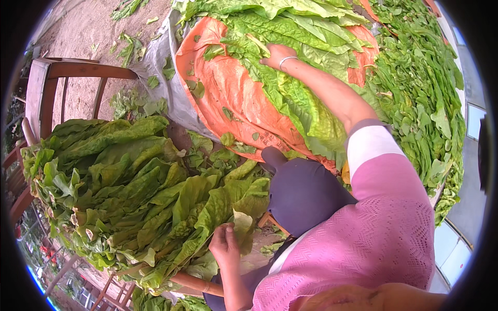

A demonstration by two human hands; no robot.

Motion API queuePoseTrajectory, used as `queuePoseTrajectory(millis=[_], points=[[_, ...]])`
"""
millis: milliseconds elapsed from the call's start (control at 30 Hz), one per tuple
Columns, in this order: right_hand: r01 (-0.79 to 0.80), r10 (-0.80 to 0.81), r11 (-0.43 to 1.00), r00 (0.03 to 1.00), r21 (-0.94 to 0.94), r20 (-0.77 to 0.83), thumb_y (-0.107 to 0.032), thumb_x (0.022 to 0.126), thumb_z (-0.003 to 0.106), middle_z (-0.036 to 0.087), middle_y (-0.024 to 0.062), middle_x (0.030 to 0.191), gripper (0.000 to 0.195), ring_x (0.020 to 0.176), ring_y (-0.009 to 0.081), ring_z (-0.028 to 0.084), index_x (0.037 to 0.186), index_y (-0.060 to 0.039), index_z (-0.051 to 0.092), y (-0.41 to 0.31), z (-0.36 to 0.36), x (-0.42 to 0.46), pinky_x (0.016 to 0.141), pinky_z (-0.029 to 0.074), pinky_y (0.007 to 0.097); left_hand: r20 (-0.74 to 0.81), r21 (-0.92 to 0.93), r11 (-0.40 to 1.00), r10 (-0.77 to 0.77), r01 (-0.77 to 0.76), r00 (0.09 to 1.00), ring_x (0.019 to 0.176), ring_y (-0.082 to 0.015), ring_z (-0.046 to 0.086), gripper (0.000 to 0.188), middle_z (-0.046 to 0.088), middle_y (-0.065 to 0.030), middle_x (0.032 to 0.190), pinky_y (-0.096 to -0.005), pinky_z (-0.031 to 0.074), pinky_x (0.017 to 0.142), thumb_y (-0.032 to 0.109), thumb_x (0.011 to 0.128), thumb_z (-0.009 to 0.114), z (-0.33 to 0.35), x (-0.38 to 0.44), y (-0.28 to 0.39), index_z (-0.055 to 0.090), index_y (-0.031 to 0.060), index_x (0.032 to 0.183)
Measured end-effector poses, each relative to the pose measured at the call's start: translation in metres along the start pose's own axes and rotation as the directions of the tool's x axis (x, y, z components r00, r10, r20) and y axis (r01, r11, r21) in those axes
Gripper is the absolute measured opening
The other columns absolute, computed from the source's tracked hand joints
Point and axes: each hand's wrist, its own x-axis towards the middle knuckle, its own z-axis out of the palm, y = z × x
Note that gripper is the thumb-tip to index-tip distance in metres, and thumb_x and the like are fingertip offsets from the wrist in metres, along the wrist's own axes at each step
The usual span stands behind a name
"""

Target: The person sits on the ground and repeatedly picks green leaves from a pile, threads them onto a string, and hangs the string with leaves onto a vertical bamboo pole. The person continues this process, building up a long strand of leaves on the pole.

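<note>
My right hand (279,56) reaches out over a pile of large tobacco leaves (311,33) and grips a leaf by its thick pale stalk (257,43). Beneath that pile lies an orange woven plastic sheet (237,91). My left hand (225,243) is close to my body, thumb and fingers pinched on what looks like a thin string. Beside it, a thick row of tobacco leaves (148,194) hangs along a wooden pole (200,283), stalk ends towards the left. Leaves hide most of the pole and the string's course.
A wooden chair (91,70) stands at the left, close to the leaf row. More leaves (416,105) are heaped along the right. A grey sheet (163,85) and leaf scraps (130,48) lie on the ground. My knee (307,194) juts between both leaf masses.
</note>
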Motion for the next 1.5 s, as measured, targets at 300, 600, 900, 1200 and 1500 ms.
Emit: queuePoseTrajectory(millis=[300,600,900,1200,1500], points=[[-0.07,0.076,0.997,0.98,0.039,-0.184,-0.026,0.065,0.066,0.056,0.0121,0.11,0.064,0.094,0.0278,0.058,0.125,-0.0151,0.045,-0.008,0.065,0.014,0.077,0.049,0.0369,-0.02,0.014,0.994,0.109,-0.109,0.994,0.065,-0.0144,0.054,0.014,0.06,-0.0078,0.075,-0.0255,0.044,0.061,0.01,0.088,0.052,0.0,-0.001,0.001,0.059,-0.0017,0.086],[0.695,-0.716,0.599,0.688,0.399,-0.123,-0.018,0.063,0.064,0.057,0.0138,0.091,0.044,0.087,0.0332,0.055,0.104,-0.0068,0.053,-0.086,-0.057,-0.148,0.075,0.046,0.0384,-0.163,-0.166,0.923,0.322,-0.347,0.933,0.063,-0.0123,0.053,0.027,0.061,-0.0085,0.077,-0.0256,0.045,0.062,0.012,0.087,0.054,-0.01,-0.022,0.047,0.056,-0.0006,0.111],[0.996,-0.999,0.039,0.039,0.084,-0.006,-0.01,0.062,0.061,0.055,0.0144,0.09,0.048,0.087,0.0326,0.055,0.108,-0.0043,0.048,-0.198,-0.103,-0.301,0.075,0.046,0.0406,-0.644,0.267,0.833,0.528,-0.485,0.553,0.089,-0.0384,0.06,0.09,0.055,-0.0239,0.107,-0.0422,0.049,0.072,0.036,0.066,0.075,-0.038,-0.064,0.096,0.024,0.002,0.132],[0.993,-0.996,-0.071,-0.065,-0.093,0.066,-0.015,0.063,0.058,0.054,0.0125,0.099,0.049,0.093,0.0307,0.05,0.109,-0.0014,0.05,-0.202,-0.11,-0.363,0.08,0.041,0.043,-0.772,0.038,0.711,0.467,-0.702,0.432,0.085,-0.0249,0.063,0.05,0.062,-0.0156,0.094,-0.0331,0.049,0.073,0.015,0.075,0.069,-0.037,-0.124,0.067,0.043,-0.0004,0.115],[0.98,-0.973,-0.182,-0.191,0.08,0.129,-0.041,0.058,0.074,0.038,0.0154,0.134,0.085,0.124,0.0325,0.035,0.129,-0.0061,0.043,-0.216,-0.147,-0.395,0.102,0.028,0.0436,-0.831,-0.189,0.565,0.343,-0.803,0.437,0.082,-0.016,0.061,0.043,0.061,-0.0111,0.092,-0.028,0.05,0.072,0.013,0.072,0.072,-0.046,-0.175,0.033,0.047,-0.0014,0.104]])
